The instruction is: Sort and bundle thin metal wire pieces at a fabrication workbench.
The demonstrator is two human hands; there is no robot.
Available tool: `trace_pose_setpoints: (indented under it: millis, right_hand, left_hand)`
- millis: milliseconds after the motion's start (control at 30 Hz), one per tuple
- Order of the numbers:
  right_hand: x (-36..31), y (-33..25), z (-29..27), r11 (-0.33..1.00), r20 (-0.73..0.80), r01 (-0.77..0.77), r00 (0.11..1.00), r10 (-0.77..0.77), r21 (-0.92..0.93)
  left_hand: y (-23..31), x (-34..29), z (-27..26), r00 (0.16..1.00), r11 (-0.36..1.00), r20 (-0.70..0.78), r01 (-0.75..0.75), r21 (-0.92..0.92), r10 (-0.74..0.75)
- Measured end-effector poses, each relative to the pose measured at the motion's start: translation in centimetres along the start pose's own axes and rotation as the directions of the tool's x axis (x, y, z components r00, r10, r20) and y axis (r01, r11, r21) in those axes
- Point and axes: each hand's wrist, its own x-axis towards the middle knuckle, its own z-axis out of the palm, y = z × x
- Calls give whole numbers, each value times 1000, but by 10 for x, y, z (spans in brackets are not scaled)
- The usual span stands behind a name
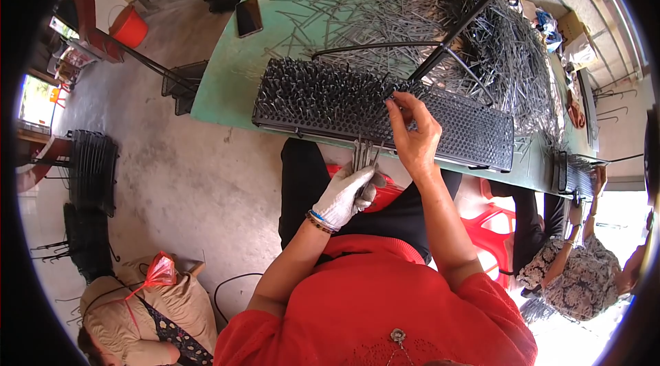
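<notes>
My left hand (342,200), in a white glove, is closed around a bundle of thin dark rods (362,154), their ends pointing up toward the table edge. Just beyond it lies a long black perforated tray (467,131) at the table's near edge. Short dark rods (320,91) stand densely in the holes of its left part, while holes show uncovered on the right. Bare, my right hand (419,138) is over the tray where the standing rods end. Its thumb and forefinger are pinched together; what is between them is too small to make out.
Loose rods (405,19) pile across the green table (227,84), with a phone (249,17) at its left. A black bar frame (474,15) slants above the tray. Other people sit at lower left (148,304) and right (581,276). A red bucket (128,26) stands at upper left.
</notes>
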Motion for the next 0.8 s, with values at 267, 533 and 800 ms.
trace_pose_setpoints:
  millis: [267,533,800]
  right_hand:
    - [0,-3,-1,998,-16,67,998,-67,-11]
    - [-1,9,5,987,26,142,990,-140,-74]
    - [0,14,8,887,123,406,913,-388,-218]
  left_hand:
    - [2,-3,5,999,1000,-36,8,25,-7]
    - [-2,1,-4,1000,1000,13,-20,6,20]
    - [1,2,-3,999,999,-32,16,38,-15]
